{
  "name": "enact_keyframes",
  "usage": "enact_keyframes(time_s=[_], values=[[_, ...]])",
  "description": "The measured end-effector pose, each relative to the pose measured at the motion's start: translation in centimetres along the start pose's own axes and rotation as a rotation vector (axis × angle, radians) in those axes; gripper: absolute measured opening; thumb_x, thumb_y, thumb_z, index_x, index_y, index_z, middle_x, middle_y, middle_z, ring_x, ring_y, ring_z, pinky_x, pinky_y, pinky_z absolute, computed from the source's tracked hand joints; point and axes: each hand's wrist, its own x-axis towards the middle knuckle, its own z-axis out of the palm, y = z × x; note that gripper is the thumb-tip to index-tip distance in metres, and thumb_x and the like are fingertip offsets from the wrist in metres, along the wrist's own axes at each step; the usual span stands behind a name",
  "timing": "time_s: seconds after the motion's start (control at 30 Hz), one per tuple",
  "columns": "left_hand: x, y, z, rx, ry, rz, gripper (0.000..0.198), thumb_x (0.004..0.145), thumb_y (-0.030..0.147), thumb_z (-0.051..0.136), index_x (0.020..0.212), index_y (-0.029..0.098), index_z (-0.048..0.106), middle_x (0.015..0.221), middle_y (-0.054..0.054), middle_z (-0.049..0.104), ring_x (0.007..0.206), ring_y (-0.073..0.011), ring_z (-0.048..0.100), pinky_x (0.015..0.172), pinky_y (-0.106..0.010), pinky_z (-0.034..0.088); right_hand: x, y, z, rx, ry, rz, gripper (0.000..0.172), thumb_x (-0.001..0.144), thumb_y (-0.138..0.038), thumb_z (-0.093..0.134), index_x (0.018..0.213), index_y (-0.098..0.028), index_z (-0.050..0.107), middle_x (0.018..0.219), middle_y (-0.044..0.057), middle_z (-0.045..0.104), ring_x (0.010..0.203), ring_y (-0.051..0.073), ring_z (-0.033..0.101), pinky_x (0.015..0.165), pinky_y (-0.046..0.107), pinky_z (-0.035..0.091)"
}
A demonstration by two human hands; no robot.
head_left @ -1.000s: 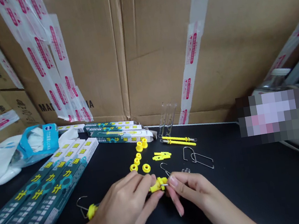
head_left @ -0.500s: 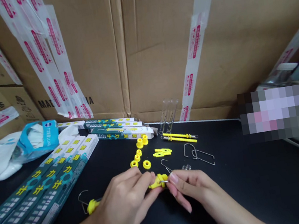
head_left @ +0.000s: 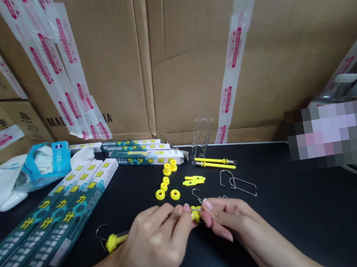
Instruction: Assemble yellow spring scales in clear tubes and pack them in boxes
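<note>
Between my hands is a yellow plastic part (head_left: 196, 214), with my left hand (head_left: 159, 240) wrapped round its left side. My right hand (head_left: 231, 220) pinches a thin metal wire hook (head_left: 198, 196) at the part's right side; the hook's curved end sticks up above the fingertips. To the left of my left hand, another yellow fitting (head_left: 114, 241) with a bent wire shows on a piece that runs under that hand. Just beyond my hands lie several yellow rings and caps (head_left: 175, 194), flat yellow pieces (head_left: 194, 180) and bent wire handles (head_left: 243, 186).
Two yellow rods (head_left: 215, 163) and clear tubes (head_left: 202, 138) lie farther back. Long green boxes (head_left: 65, 210) fill the left side, near a blue plastic packet (head_left: 48, 165) and white bag. Cardboard (head_left: 187, 60) stands behind. A blurred patch covers the right.
My left hand has shifted right along the yellow part and now covers more of it. My right hand keeps its pinch on the wire, with its lower fingers slightly moved.
</note>
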Motion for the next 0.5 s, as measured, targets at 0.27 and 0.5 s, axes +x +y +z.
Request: enact_keyframes(time_s=[0.27, 0.5], values=[[-0.29, 0.09, -0.26, 0.02, -0.008, -0.01, 0.018, 0.097, 0.003, 0.05, 0.093, 0.005, 0.067, 0.073, -0.007, 0.075, 0.058, -0.0193, 0.069, 0.046, -0.032, 0.056, 0.16, -0.06, 0.07, 0.017, -0.011, -0.013, 0.039, 0.087, -0.05, 0.063, 0.062, -0.021, 0.056, 0.051, -0.006, 0.036, 0.061, 0.016, 0.029, 0.067, 0.032, 0.026], [-0.25, 0.15, -0.67, 0.078, -0.027, 0.102, 0.017, 0.092, 0.001, 0.053, 0.088, 0.004, 0.069, 0.078, -0.015, 0.079, 0.06, -0.0251, 0.073, 0.045, -0.034, 0.058, 0.12, -0.19, 0.1, 0.021, -0.013, -0.013, 0.043, 0.088, -0.054, 0.062, 0.063, -0.02, 0.055, 0.053, -0.006, 0.035, 0.059, 0.015, 0.024, 0.063, 0.031, 0.023]])
